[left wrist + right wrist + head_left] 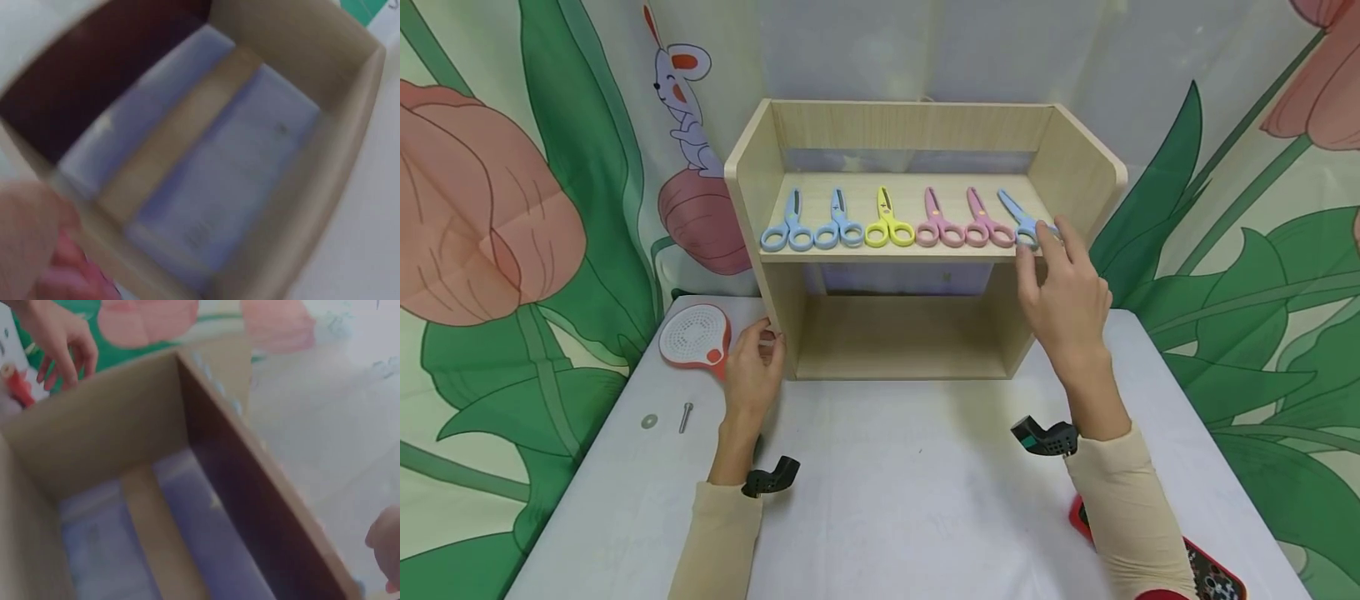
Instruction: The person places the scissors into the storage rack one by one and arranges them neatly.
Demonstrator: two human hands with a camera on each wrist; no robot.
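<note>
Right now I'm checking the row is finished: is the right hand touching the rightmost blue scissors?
Touching. The head view shows the right hand with fingertips on the handles of the rightmost blue scissors on the shelf.

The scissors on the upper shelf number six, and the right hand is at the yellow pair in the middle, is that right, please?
Not quite: the head view shows six scissors, but the right hand touches the blue pair at the row's right end, not the yellow pair.

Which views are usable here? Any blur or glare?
Head view: sharp, evenly lit, no glare; the scissors on the wooden shelf read clearly, right hand at the last pair, left hand at the shelf's lower corner. Left wrist view: heavy motion blur, shelf smeared. Right wrist view: soft and dim, edges blurred.
</note>
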